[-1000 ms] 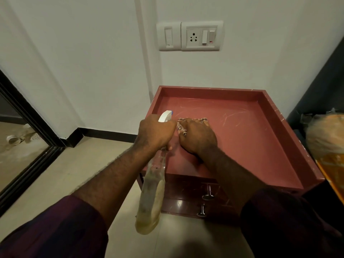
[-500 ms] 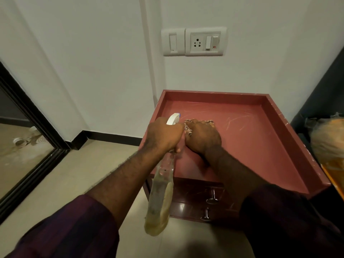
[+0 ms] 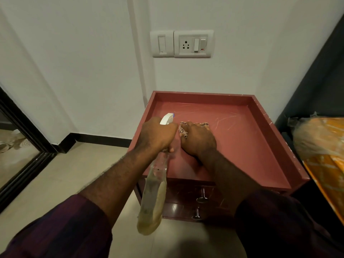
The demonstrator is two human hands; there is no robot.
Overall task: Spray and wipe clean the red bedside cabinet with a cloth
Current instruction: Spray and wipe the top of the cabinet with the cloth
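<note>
Left hand is wrapped round the neck of the bottle. The white trigger head sticks out above the knuckles, aimed at the cabinet top. The bottle body hangs past the front edge with some yellowish liquid in it. Close beside it, right hand sits on the cloth, pressing it onto the top near the left side. A fold comes up at the thumb side, so I read it as gripped; fingertips hidden. The cabinet is against the wall with a raised rim at sides and back, and pale streaks run across the middle and back. Step: wiping, sprayer on standby. Judging by the streaks, the area right of the hands isn't done. Next: sweep the cloth right and into the back corners along the rim, re-spray if dry, then the drawer fronts round the knobs.
</note>
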